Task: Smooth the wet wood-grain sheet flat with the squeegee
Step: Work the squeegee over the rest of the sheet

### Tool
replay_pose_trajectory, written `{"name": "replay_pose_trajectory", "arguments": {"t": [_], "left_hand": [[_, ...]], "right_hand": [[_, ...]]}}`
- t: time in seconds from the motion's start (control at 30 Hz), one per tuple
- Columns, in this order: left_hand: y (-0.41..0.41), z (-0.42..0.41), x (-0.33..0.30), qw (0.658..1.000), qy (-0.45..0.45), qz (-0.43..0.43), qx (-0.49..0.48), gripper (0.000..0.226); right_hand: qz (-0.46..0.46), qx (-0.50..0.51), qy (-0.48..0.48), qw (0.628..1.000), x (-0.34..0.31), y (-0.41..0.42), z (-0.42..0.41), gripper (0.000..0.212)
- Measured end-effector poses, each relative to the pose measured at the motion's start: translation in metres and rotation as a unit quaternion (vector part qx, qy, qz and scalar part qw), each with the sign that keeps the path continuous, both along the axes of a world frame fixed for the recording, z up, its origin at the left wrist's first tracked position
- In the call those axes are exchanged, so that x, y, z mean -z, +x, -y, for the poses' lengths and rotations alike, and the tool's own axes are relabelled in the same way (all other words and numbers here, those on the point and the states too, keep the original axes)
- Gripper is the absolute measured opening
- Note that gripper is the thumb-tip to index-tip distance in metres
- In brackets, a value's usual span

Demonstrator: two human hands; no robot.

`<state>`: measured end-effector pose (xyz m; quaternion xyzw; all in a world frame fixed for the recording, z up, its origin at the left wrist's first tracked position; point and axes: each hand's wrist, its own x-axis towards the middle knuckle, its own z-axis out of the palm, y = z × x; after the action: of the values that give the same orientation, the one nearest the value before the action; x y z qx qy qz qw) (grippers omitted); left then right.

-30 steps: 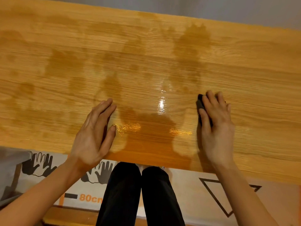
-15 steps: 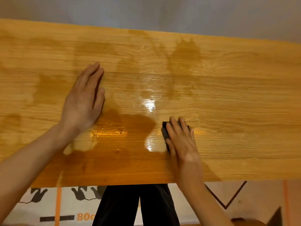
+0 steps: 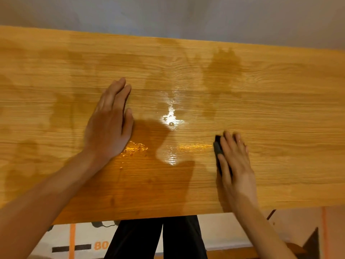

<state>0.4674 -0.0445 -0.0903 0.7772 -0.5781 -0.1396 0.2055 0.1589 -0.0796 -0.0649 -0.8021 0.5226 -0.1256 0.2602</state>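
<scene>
wide honey-coloured wood-grain sheet [image 3: 261,109] lies flat across the whole view, long edges running left to right, near edge just above the person's legs. surface is wet: darker damp patches over the far and left parts, a glossy film near the centre with a bright white glare spot [image 3: 170,118], small droplets inside the glare, and a ridged bead of water [image 3: 134,147] just right of the left wrist. small black squeegee [image 3: 217,148] rests on the sheet right of centre, long axis pointing away from the person; only its left edge and far corner show, the rest is covered. right hand [image 3: 235,165] lies over the squeegee, fingers extended forward and held close together on top of it, thumb running along the squeegee's left edge; the hand is slightly motion-blurred. left hand [image 3: 108,124] is flat on the sheet left of centre, palm down, fingers straight and pressed together, thumb out to the right against the wet film. the two hands are well apart, with the glossy patch between them. both forearms cross the near edge of the sheet and hide parts of it. beyond the far edge, a plain grey wall [image 3: 168,15]. below the near edge, black trousers [image 3: 156,240] and a printed floor mat [image 3: 84,245] with orange lines and the digits "80".
</scene>
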Motion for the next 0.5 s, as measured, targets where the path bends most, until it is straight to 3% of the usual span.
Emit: {"name": "replay_pose_trajectory", "arguments": {"t": [0.17, 0.23, 0.4, 0.5], "left_hand": [[0.001, 0.0, 0.001, 1.0, -0.003, 0.008, 0.005, 0.049], [0.001, -0.001, 0.001, 1.0, -0.005, 0.009, 0.005, 0.049], [-0.001, -0.001, 0.002, 1.0, -0.008, -0.006, 0.001, 0.049], [-0.001, 0.0, 0.001, 1.0, -0.012, -0.007, 0.0, 0.049]], "right_hand": [[0.013, 0.116, -0.03, 0.993, 0.007, 0.042, 0.102, 0.04], [0.026, 0.144, -0.038, 0.989, 0.011, 0.049, 0.101, 0.04], [0.026, 0.058, -0.029, 0.998, 0.008, 0.036, -0.008, 0.04], [0.02, 0.008, -0.016, 1.0, 0.004, 0.042, 0.008, 0.041]]}}
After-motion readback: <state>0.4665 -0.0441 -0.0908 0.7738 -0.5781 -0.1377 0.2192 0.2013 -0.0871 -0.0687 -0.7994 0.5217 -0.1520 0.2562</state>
